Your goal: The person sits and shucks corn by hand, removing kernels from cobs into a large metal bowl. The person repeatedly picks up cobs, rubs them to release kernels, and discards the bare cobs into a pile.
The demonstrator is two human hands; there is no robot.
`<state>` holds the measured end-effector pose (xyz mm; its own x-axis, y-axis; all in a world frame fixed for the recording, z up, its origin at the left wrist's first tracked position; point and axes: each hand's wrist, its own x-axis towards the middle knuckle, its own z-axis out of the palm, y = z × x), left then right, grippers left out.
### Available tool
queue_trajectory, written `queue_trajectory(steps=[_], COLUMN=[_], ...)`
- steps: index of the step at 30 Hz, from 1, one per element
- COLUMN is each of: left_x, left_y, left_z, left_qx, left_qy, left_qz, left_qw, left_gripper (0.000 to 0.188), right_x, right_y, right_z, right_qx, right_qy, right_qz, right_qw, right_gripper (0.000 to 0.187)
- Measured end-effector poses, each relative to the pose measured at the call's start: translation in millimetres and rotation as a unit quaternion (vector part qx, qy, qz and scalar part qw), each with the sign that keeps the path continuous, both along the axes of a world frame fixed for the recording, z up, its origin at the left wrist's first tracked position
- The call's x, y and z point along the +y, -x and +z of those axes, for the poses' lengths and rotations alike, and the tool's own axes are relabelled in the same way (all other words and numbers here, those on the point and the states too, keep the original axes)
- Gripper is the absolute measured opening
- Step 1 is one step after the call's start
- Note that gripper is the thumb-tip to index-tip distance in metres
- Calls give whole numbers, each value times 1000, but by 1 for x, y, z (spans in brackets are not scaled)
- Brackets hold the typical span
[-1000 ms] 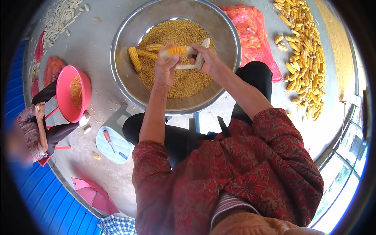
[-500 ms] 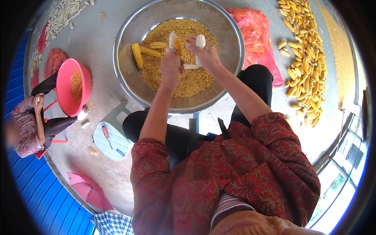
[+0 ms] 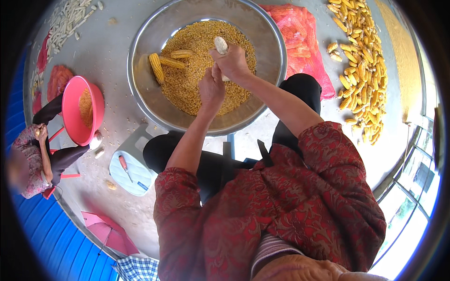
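Over a wide steel basin (image 3: 139,96) of loose yellow corn kernels (image 3: 187,98), my two hands are pressed close together. My right hand (image 3: 233,63) is closed around a bare whitish corn cob (image 3: 220,45), whose tip pokes out beyond the fingers. Just nearer to me, my left hand (image 3: 212,89) is closed too, its fingers wrapped round a corn cob that is mostly hidden. A pale bit shows beneath the hands, but I cannot tell which cob it belongs to. Several unshelled yellow ears (image 3: 156,68) lie at the left in the basin.
Right of the basin lie a red mesh sack (image 3: 300,51) and a long pile of corn ears (image 3: 363,79). At left, a person sits by a pink tub (image 3: 99,110). A stool (image 3: 131,174) carries a red-handled screwdriver (image 3: 123,164). Bare cobs (image 3: 68,28) lie far left.
My hands have come together; before, they were apart, each with a cob showing. The kernel-bearing cob in my left hand is now hidden. The whole view has shifted slightly.
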<state>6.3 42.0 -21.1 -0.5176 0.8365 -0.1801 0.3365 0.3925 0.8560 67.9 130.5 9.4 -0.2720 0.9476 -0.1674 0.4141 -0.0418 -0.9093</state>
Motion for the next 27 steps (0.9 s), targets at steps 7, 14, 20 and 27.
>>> queue_trajectory(steps=[7,14,20,27], left_x=[5,6,-4,8], left_y=[10,20,28,20], left_z=[9,16,2,27], left_qx=[-330,-627,-881,-586], left_qy=[21,85,-37,51], left_qz=[15,31,-123,-1], left_qw=[944,774,456,809], left_gripper=[60,62,61,60], right_x=[10,17,30,38], right_y=[0,-6,-7,-20], right_z=[-18,-12,0,-3], right_qx=[-15,-34,133,239], right_qy=[-131,-138,49,206], right_qz=[70,100,153,125], right_qw=[989,985,978,941], right_gripper=[27,26,25,22])
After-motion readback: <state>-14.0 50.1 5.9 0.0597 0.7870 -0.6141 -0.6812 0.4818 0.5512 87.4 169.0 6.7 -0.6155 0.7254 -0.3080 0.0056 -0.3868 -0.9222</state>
